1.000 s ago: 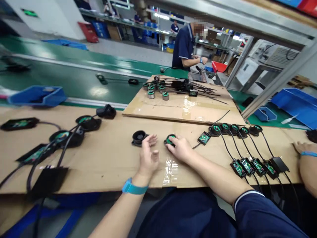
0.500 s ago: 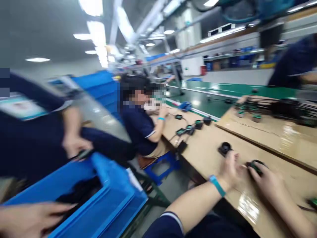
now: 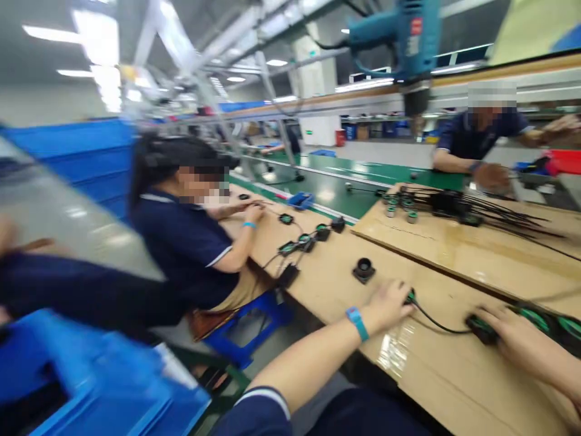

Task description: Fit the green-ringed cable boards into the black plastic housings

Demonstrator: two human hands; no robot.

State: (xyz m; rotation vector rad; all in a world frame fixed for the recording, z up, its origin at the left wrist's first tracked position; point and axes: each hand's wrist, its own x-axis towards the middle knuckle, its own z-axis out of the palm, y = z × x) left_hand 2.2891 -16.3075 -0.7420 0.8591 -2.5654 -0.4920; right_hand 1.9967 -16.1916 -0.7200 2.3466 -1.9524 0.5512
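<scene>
My left hand [image 3: 388, 307], with a teal band on the wrist, is closed on a small black-and-green cable end [image 3: 410, 297] just above the tabletop. From it a thin black cable [image 3: 438, 326] curves right to a black housing with green inside [image 3: 482, 330]. The fingers of my right hand [image 3: 506, 330] are closed over that housing, partly hiding it. Beyond my left hand sits a black square part with a round collar [image 3: 364, 270], untouched. More black housings with green rings [image 3: 535, 318] lie beside my right hand.
Cardboard covers the worktable [image 3: 445, 387]. A seated co-worker [image 3: 190, 236] handles parts at left, near several cabled housings [image 3: 304, 241]. A blue crate [image 3: 113, 375] stands lower left. Overhead hangs a teal power tool [image 3: 408, 45]. Black cables [image 3: 454, 203] lie on the far board.
The view has swung right. My hands have moved apart, with a cable now stretched between them. The left one has left the collared part and now grips the cable end.
</scene>
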